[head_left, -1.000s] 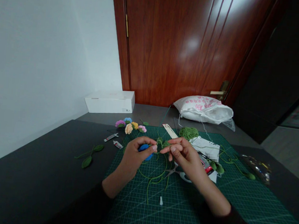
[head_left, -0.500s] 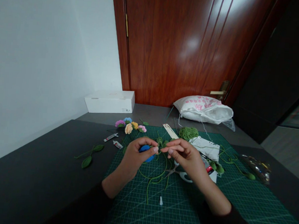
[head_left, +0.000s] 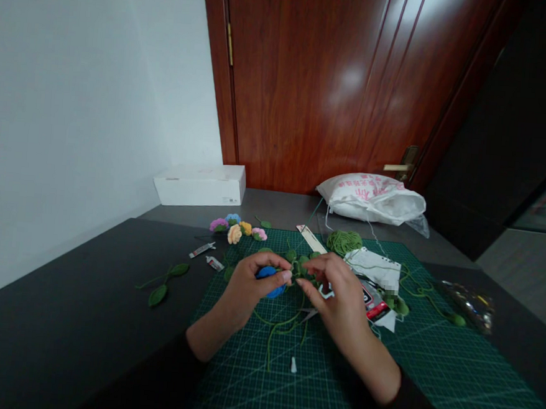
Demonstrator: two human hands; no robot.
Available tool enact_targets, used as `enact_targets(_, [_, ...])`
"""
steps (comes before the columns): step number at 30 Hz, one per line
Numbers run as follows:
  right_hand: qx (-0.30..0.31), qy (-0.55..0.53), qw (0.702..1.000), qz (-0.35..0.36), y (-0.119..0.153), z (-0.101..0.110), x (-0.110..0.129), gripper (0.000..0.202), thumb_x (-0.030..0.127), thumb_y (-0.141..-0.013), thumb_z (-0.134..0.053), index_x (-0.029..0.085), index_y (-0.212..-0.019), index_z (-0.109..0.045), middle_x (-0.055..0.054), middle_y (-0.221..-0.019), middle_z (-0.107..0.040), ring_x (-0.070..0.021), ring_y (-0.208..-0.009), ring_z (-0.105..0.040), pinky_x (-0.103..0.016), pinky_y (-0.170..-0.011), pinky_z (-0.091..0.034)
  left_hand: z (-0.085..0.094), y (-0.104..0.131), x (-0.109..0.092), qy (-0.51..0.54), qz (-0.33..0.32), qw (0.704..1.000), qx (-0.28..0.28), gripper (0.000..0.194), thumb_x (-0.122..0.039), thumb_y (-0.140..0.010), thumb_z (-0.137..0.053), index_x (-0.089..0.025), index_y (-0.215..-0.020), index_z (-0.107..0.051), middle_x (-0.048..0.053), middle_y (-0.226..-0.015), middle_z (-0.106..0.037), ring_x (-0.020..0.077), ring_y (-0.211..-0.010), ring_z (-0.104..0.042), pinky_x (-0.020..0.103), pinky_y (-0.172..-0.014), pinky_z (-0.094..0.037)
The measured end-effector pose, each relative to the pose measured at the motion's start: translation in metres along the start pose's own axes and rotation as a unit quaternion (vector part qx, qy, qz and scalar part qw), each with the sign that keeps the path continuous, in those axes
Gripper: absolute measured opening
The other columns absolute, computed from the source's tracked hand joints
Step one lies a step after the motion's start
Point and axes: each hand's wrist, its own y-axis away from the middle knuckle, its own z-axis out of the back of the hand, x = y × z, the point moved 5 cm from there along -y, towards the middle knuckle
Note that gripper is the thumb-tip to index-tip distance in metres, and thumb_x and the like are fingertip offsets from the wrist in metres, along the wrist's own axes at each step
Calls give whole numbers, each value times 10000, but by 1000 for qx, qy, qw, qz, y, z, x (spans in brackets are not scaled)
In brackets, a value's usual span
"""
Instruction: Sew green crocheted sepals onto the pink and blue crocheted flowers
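My left hand point(head_left: 249, 282) is closed in a pinch, its thumb and forefinger tips together. A round blue piece point(head_left: 271, 284), which looks like a crocheted flower, shows in the curve of that hand, partly behind the thumb. My right hand point(head_left: 339, 290) is close by on the right, its thumb and fingers apart, with nothing clearly seen between them. Beyond the fingertips are green crocheted leaves point(head_left: 302, 262). Green yarn strands point(head_left: 274, 324) trail over the mat below. The scissors point(head_left: 309, 313) are partly hidden under my right hand.
Crocheted flowers point(head_left: 234, 233), small glue tubes point(head_left: 214, 263) and a leaf sprig point(head_left: 158, 295) lie left. Behind are a white box point(head_left: 199, 185), a ruler point(head_left: 311, 239), a green yarn ball point(head_left: 344, 242) and a white bag point(head_left: 371, 199). A white cap point(head_left: 293, 365) is on the cutting mat point(head_left: 242, 383).
My right hand has turned and its thumb has parted from the fingers, uncovering more of the red packet and covering the scissors' handles. My left hand has barely shifted, with the blue piece.
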Motion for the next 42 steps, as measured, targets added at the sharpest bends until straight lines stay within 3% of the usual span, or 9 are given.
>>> enact_targets(3, [26,91,992,82,1,-1,14,65,181,-937,-608,202,-978,-655,-81,-976,-661,-242,-938,-598,-383,-800,-484,-2,0,0,15,10,1000,5,103,-196,-735,-788,-166,-812,-727,-5,-721,-709,128,-701,-620,248,-693,-477])
enact_targets(6, [44,109,989,87,1,-3,15,81,155,-952,-574,187,-936,-647,-80,-948,-666,-235,-906,-599,-379,-798,-484,-3,1,1,18,17,1000,15,109,-199,-739,-787,-160,-823,-729,4,-724,-714,137,-702,-625,259,-695,-479])
enact_targets(13, [-24,-54,998,-18,-2,-2,3,49,161,-888,-630,200,-862,-646,-80,-983,-613,-222,-912,-593,-339,-726,-487,-1,0,3,8,11,1000,14,103,-213,-759,-782,-162,-828,-726,4,-719,-709,136,-695,-619,260,-693,-470])
enact_targets(15, [-24,-209,973,-98,-1,-9,-5,54,213,-855,-672,203,-817,-634,-73,-998,-589,-197,-870,-586,-279,-623,-473,-1,0,3,6,10,1000,13,94,-214,-759,-780,-163,-818,-728,4,-719,-707,136,-695,-618,259,-689,-469])
enact_targets(18, [-7,-397,897,-191,3,-24,-12,170,314,-826,-720,207,-795,-592,-31,-903,-589,-127,-675,-543,-217,-498,-410,-2,0,2,3,6,1000,14,92,-210,-748,-782,-165,-812,-734,5,-722,-705,141,-702,-618,262,-687,-467])
enact_targets(22, [1,-456,861,-226,6,-30,-10,219,376,-874,-679,220,-823,-533,35,-743,-559,-55,-457,-372,-179,-393,-266,-2,1,2,-8,4,1000,8,97,-209,-731,-791,-177,-808,-742,-1,-746,-697,134,-708,-603,252,-674,-455])
enact_targets(30, [-38,-585,757,-289,4,-28,-13,198,314,-838,-740,180,-770,-611,19,-732,-582,-16,-431,-293,-191,-393,-138,-2,1,4,6,10,1000,9,104,-226,-744,-784,-177,-819,-732,6,-746,-698,142,-713,-617,266,-685,-469])
enact_targets(37, [-23,-584,753,-303,4,-27,-15,195,329,-821,-763,170,-812,-650,26,-652,-585,-16,-432,-319,-178,-403,-175,-2,1,7,35,17,999,12,104,-216,-752,-788,-178,-826,-724,-3,-730,-703,126,-696,-615,248,-678,-471])
enact_targets(42, [-15,-498,813,-300,3,-23,-20,275,389,-772,-796,179,-916,-694,17,-634,-648,-38,-409,-390,-191,-396,-250,-2,2,4,23,9,1000,15,97,-208,-744,-790,-179,-815,-731,-3,-753,-701,127,-710,-618,243,-678,-467])
